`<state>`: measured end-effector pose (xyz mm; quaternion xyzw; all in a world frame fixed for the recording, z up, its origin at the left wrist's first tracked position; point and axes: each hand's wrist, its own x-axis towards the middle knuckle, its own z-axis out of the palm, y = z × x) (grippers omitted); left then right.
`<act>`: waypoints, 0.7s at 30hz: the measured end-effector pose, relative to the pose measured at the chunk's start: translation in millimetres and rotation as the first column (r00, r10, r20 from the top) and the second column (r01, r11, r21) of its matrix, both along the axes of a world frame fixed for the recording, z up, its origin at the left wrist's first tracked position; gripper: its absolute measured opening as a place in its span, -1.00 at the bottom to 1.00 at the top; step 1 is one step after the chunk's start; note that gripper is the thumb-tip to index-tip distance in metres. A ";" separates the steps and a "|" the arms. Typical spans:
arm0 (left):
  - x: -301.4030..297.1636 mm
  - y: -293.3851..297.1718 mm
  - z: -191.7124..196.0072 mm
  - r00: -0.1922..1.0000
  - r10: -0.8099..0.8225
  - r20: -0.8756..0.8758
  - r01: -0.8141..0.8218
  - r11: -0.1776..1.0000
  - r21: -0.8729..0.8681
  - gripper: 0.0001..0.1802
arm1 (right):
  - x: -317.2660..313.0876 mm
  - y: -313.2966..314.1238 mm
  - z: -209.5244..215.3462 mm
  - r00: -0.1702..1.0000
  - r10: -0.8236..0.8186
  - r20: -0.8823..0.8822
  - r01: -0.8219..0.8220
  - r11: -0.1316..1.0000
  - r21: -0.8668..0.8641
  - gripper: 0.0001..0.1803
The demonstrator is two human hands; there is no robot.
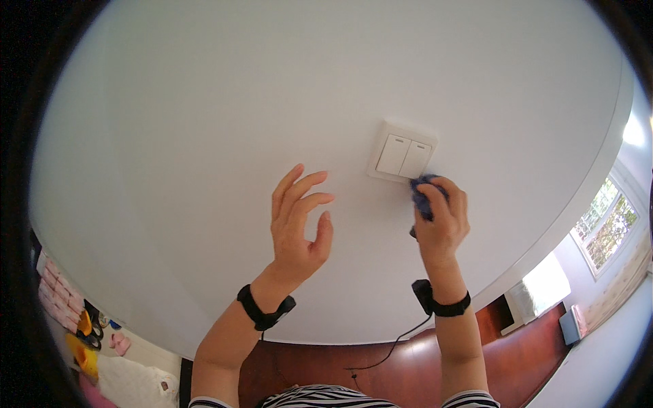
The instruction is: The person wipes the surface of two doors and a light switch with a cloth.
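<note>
The right hand [442, 221] is curled tight around a small blue cloth [423, 197]. The fingers pinch it into a little bunch. The bunch presses on the wall at the bottom right corner of a white light switch [401, 155]. The switch has two flat rocker buttons side by side in a square frame.

The left hand [299, 224] is open and holds nothing. Its fingers are spread and bent a little. It is up near the wall, to the left of the switch and apart from it. I cannot tell if it touches the wall.

The cloth looks soft and very light. It folds and squashes easily, so I think it is best held bunched up in the fingertips, the way it is now. It should not slip much. The switch is hard plastic and smooth. Its buttons would likely click if pushed hard.

Each wrist has a black band [262, 313]. A thin black wire [388, 350] hangs down from the right one.

The white wall [204, 136] is plain and fills most of the view. Below it is a dark red-brown wooden floor [320, 360]. At the far right is a bright window [609, 224] with green leaves outside. At the lower left are pink slippers [58, 296] in rows and something yellow [81, 353]. A striped shirt [326, 398] shows at the bottom edge.
</note>
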<state>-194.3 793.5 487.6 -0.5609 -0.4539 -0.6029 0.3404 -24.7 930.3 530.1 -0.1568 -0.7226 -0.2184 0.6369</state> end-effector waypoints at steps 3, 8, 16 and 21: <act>-2.5 1.0 -0.3 1.000 0.022 0.020 -0.022 1.000 -0.004 -0.73 | 13.8 6.8 16.5 0.989 0.087 -0.122 -0.087 0.996 0.002 -0.61; 3.7 8.9 -1.6 0.999 -0.034 0.009 0.034 0.999 -0.022 -0.73 | -12.4 -4.6 48.1 0.953 0.289 -0.093 -0.298 0.949 -0.100 -0.64; -4.6 4.3 -8.6 1.000 -0.014 0.013 0.014 0.999 -0.042 -0.75 | -1.9 -24.7 5.9 0.955 0.250 0.159 -0.216 0.955 -0.205 -0.59; -7.5 0.2 -5.2 0.998 -0.048 0.032 0.049 0.998 -0.036 -0.77 | -36.0 -36.2 50.7 0.955 0.291 0.060 -0.289 0.957 -0.031 -0.61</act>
